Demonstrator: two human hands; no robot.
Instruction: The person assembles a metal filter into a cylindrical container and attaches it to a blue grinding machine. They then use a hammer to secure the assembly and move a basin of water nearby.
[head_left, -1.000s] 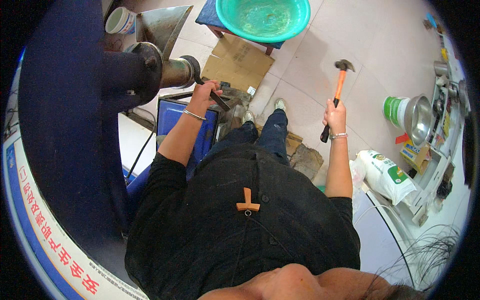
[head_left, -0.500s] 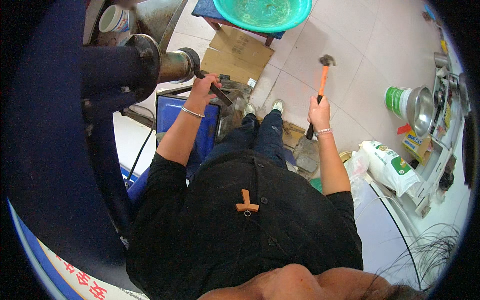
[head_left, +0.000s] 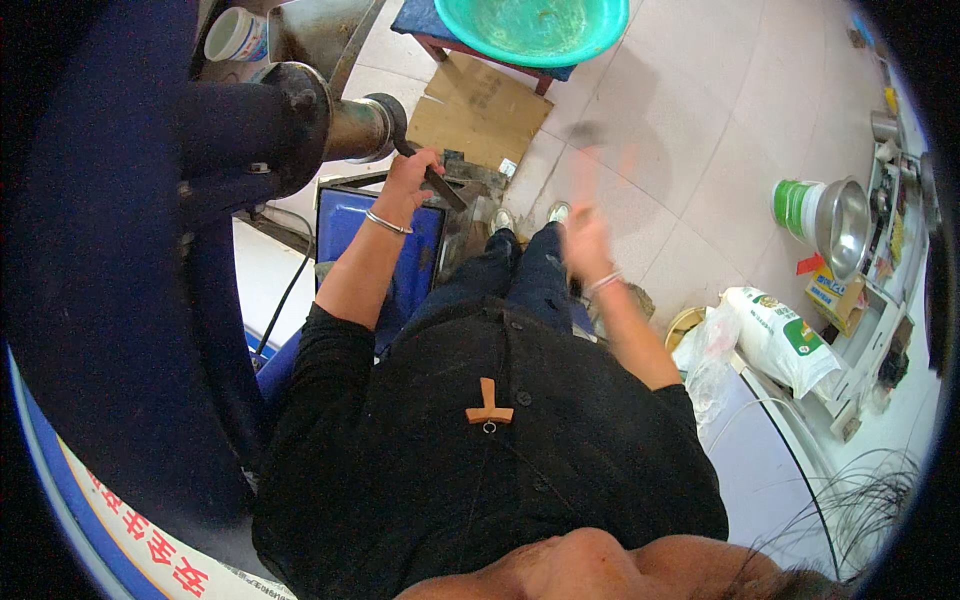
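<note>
A dark hook spanner (head_left: 447,191) curves around the ring nut (head_left: 386,128) at the end of a metal barrel (head_left: 352,132) on the left. My left hand (head_left: 406,182) is closed on this spanner just below its bend, and its handle slants down to the right. In front of my legs, my right hand (head_left: 586,245) grips a hammer (head_left: 587,170) with an orange and black handle. Motion smears both the hand and the hammer. The hammer head is apart from the spanner, to its right.
The barrel belongs to a dark blue machine (head_left: 240,130). Ahead, a green basin (head_left: 540,50) stands on a low stool beside flattened cardboard (head_left: 470,105). At right are a steel bowl (head_left: 845,228), a green and white bucket (head_left: 795,208) and a white sack (head_left: 785,340).
My right hand has swung the hammer leftward, toward the spanner. My left hand keeps its hold on the spanner, which sits about the same against the ring nut.
</note>
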